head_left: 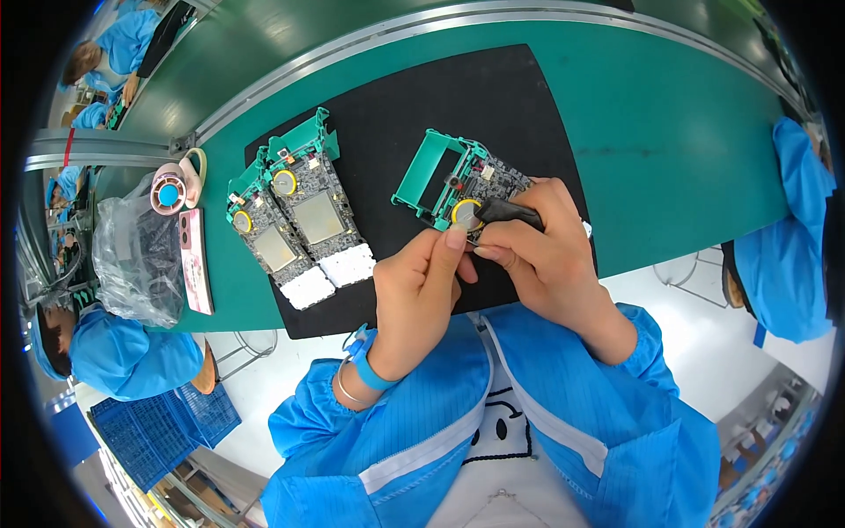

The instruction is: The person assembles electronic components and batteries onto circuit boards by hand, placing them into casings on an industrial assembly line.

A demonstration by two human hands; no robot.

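A circuit board [500, 182] with a green plastic frame [424, 169] at its far left end is held above the black mat. My left hand [421, 280] pinches the board's near edge, thumb beside a yellow-rimmed coin cell [466, 214]. My right hand [547, 242] is closed around a small black piece [509, 212], whose kind I cannot make out; its tip lies by the coin cell. The right fingers hide much of the board's near end. Two similar boards lie side by side to the left, the nearer-left one [275, 246] touching the other [319, 216].
The black mat [387, 106] covers the middle of the green table [651, 132]. At the left are a small fan [168, 190], a pink phone [195, 264] and a clear plastic bag [132, 255]. Co-workers in blue sit on both sides; blue crates [163, 431] stand at lower left.
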